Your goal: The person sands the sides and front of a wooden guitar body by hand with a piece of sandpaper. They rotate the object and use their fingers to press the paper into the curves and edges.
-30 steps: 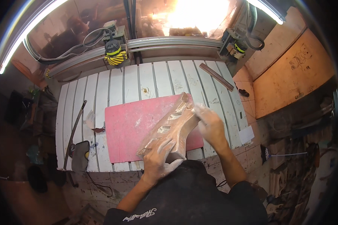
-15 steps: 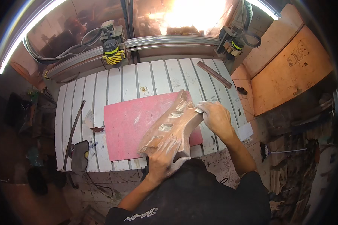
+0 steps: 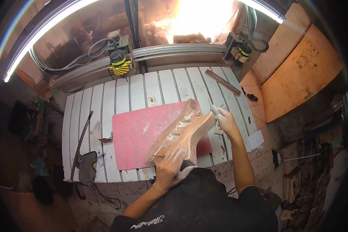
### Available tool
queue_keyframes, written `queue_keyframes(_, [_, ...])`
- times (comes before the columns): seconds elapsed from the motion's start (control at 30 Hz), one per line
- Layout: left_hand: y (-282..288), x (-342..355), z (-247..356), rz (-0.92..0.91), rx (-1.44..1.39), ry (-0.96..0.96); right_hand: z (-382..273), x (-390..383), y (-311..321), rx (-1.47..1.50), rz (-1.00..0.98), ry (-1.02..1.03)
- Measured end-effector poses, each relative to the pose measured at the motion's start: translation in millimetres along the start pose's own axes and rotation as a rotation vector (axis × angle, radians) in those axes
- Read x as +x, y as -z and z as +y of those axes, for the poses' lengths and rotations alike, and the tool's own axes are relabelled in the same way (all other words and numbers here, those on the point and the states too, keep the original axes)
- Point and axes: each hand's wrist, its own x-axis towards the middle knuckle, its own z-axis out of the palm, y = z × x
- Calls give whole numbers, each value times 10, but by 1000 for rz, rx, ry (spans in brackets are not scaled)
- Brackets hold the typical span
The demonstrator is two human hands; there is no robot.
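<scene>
A dusty brown wooden body (image 3: pixel 178 142), shaped like a guitar body with several routed pockets, lies tilted diagonally over a pink board (image 3: pixel 135 135). My left hand (image 3: pixel 170 168) grips its near end, fingers spread along the top face and thumb around the edge. At the far right horn, my right hand (image 3: pixel 227 124) has its fingers closed on a small grey pad (image 3: pixel 214 110), which looks like sandpaper, held at the wood's edge. Both hands are dusted pale. A curved paper scrap (image 3: pixel 98 129) rests left of the board.
The white slatted table (image 3: pixel 77 135) carries a long metal bar (image 3: pixel 81 143), a grey cloth-like item (image 3: pixel 87 166), a brown wooden strip (image 3: pixel 222 82) and a white sheet (image 3: pixel 255 140). A gantry rail (image 3: pixel 174 50) with machine heads (image 3: pixel 120 62) spans the back. An orange panel (image 3: pixel 297 69) stands right.
My right hand has turned and shifted outward around the horn's tip, exposing more of the grey pad. My left hand keeps its grip. The whole view has shifted slightly.
</scene>
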Motion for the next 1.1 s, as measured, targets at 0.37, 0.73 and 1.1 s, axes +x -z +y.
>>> queue_keyframes(0.37, [37, 22, -172, 112, 62, 54, -421, -25, -313, 628, -151, -348])
queue_keyframes(0.73, [-391, -515, -1262, 473, -352, 109, -1337, -162, -720, 461, -301, 65])
queue_keyframes(1.1, [586, 191, -367, -9, -38, 497, -1419, -400, -1072, 581, -342, -24])
